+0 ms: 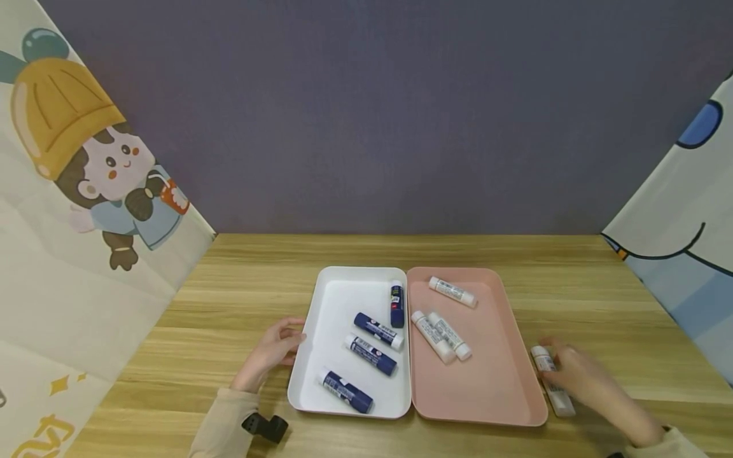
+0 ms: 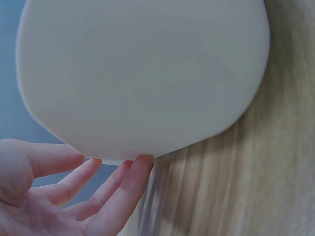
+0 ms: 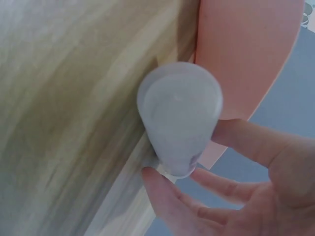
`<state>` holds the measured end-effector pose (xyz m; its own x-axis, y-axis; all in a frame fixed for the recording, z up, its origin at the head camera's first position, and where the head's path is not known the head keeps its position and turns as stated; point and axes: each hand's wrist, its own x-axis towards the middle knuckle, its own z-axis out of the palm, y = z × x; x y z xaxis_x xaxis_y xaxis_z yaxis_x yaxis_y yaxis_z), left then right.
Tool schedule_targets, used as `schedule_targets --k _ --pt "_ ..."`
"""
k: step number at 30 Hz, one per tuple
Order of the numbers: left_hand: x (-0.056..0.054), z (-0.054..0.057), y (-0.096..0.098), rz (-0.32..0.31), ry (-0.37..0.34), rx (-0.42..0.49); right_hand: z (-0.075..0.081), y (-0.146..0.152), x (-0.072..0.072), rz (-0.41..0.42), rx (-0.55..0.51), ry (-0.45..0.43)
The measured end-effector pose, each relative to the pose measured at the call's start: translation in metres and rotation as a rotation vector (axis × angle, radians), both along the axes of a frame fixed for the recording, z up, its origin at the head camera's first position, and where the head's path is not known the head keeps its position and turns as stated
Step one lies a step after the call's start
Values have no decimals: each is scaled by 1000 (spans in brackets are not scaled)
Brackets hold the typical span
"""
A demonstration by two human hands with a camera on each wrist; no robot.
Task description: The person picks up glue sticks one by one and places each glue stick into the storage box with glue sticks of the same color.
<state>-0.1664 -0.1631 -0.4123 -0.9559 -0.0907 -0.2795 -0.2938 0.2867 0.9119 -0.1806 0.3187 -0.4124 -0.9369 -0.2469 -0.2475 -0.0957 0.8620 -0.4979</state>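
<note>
Beside the pink tray (image 1: 487,394), my right hand (image 1: 578,375) grips a white glue stick (image 1: 562,402) low over the table. In the right wrist view, the glue stick's (image 3: 179,105) near end faces the camera, with the thumb on one side and fingers on the other. My left hand (image 1: 272,353) rests its fingertips against the outer left side of the white tray (image 1: 306,388); the left wrist view shows slightly bent fingers touching the tray wall (image 2: 142,88). Several blue glue sticks (image 1: 375,331) lie in the white tray. Three white glue sticks (image 1: 452,291) lie in the pink tray.
The two trays stand side by side on a wooden table (image 1: 258,273). A dark grey panel (image 1: 389,127) rises behind the table. Printed cartoon sheets (image 1: 86,191) flank it on both sides.
</note>
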Motion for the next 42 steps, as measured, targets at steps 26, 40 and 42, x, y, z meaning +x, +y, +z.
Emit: schedule_targets --k 26,40,42 --pt "2 -2 -1 -10 11 7 -3 -2 0 -28 4 77" --pt "-1 -9 -4 -30 12 39 10 -4 -9 -35 -65 52" --pt "-2 -9 -4 -27 12 36 12 -4 -11 -27 -58 67"
